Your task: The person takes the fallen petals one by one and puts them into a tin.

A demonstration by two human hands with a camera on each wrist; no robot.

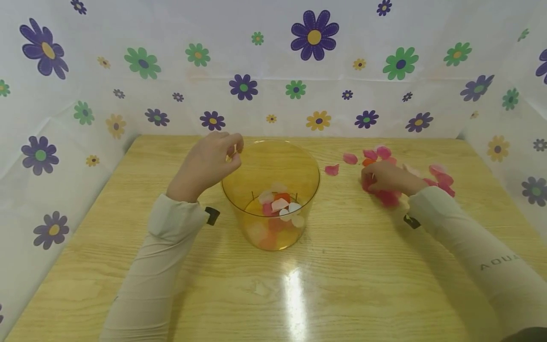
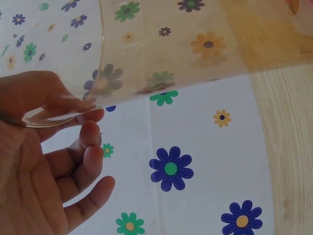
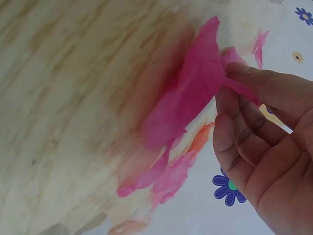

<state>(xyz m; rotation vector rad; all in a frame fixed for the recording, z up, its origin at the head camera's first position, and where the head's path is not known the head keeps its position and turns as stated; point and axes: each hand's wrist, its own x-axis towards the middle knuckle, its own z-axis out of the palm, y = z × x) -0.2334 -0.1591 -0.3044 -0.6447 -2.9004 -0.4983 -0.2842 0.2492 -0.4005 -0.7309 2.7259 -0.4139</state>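
Note:
A see-through amber bucket (image 1: 273, 161) stands upright on the table, left of the middle. My left hand (image 1: 208, 165) is at its rim on the far left side. In the left wrist view the thumb and fingers pinch the clear rim (image 2: 101, 44). Several petals (image 1: 280, 204) in white, pale pink, red and deep pink lie inside the bucket. My right hand (image 1: 391, 177) is low over a loose group of petals to the right. Between thumb and fingertips it pinches a deep pink petal (image 3: 195, 83), with more pink petals (image 3: 171, 178) close by.
Single pink petals (image 1: 350, 158) lie between the bucket and the group, and more petals (image 1: 442, 178) lie right of my right hand. A white sheet with printed flowers (image 1: 273, 61) closes the back and both sides of the wooden table (image 1: 350, 285).

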